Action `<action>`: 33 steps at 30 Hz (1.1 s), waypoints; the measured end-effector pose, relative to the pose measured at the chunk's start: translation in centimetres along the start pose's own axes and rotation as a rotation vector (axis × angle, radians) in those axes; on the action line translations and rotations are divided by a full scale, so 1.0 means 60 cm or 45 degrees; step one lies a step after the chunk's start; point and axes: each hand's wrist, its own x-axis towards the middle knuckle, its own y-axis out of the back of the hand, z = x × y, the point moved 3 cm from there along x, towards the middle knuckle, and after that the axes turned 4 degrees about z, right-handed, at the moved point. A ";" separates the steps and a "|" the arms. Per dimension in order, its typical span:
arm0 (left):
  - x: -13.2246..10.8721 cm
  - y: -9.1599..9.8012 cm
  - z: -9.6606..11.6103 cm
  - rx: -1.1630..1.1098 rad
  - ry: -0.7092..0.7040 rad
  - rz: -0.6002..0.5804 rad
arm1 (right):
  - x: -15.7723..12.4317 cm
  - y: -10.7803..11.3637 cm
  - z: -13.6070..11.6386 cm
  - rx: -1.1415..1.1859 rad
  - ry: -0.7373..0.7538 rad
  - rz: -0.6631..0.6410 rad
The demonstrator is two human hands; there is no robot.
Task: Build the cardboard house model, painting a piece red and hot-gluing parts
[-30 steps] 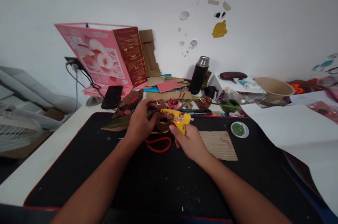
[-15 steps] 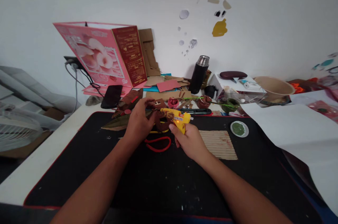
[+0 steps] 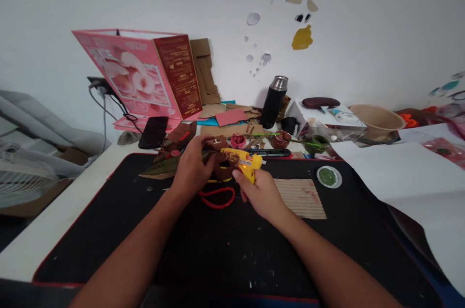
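Note:
My right hand (image 3: 259, 192) is wrapped round the handle of a yellow glue gun (image 3: 247, 161), its nozzle pointing left and a small orange light glowing on it. Just left of the nozzle, my left hand (image 3: 194, 165) is closed, with its fingertips beside a brown piece; what exactly it grips is too hidden to name. A green painted leaf shape (image 3: 162, 168) extends leftward from behind this hand. Below the gun lie red scissor handles (image 3: 218, 199) on the black mat (image 3: 218, 259). Corrugated cardboard (image 3: 301, 198) rests right of my right hand.
Behind the hands are paint jars (image 3: 280, 140) with green sticks, a cutter (image 3: 271, 152), cardboard scraps and a black flask (image 3: 273, 103). A phone (image 3: 153, 132) and pink box (image 3: 138, 75) stand at the left. To the right are a lid of green paint (image 3: 329, 177) and white paper (image 3: 407, 187).

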 end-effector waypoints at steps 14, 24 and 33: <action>0.003 0.003 0.004 0.001 0.000 0.047 | 0.000 0.002 -0.002 -0.008 0.006 0.006; 0.003 0.002 0.001 0.017 -0.002 0.062 | 0.000 -0.001 -0.001 0.015 -0.027 -0.009; 0.000 -0.001 -0.003 0.064 -0.010 0.012 | -0.001 -0.002 0.000 -0.003 -0.014 -0.008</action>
